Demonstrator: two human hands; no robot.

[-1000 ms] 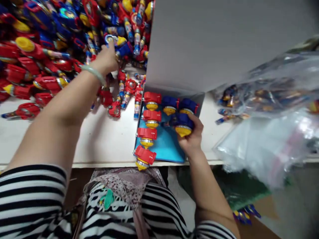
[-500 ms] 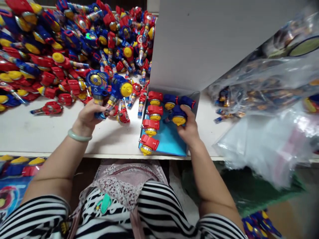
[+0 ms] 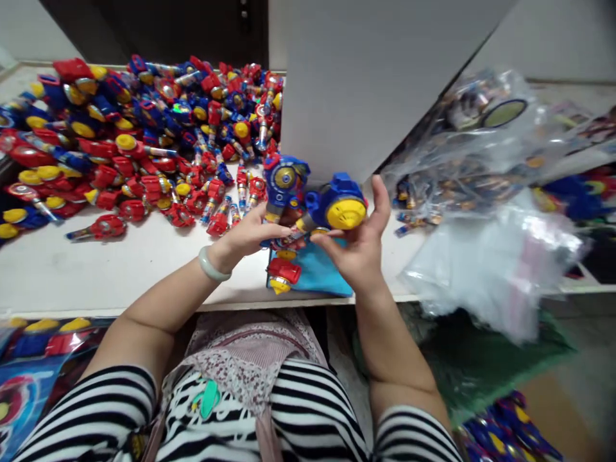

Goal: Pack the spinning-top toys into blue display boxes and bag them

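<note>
Two blue toys are in my hands, lifted above the box (image 3: 332, 282) near the desk (image 3: 120, 269) edge. My left hand (image 3: 245, 234) grips one toy (image 3: 283, 183) by its handle. My right hand (image 3: 359, 247) closes around the yellow-capped toy (image 3: 337, 205), cap toward me so I can see it. One red toy (image 3: 283, 274) lies in the box; the pile (image 3: 144, 141) waits within reach.

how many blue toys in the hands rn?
2. One with a round disc face in the left hand, at; one with a yellow cap taken by the right hand. Both are above the blue box, which they partly hide.
</note>
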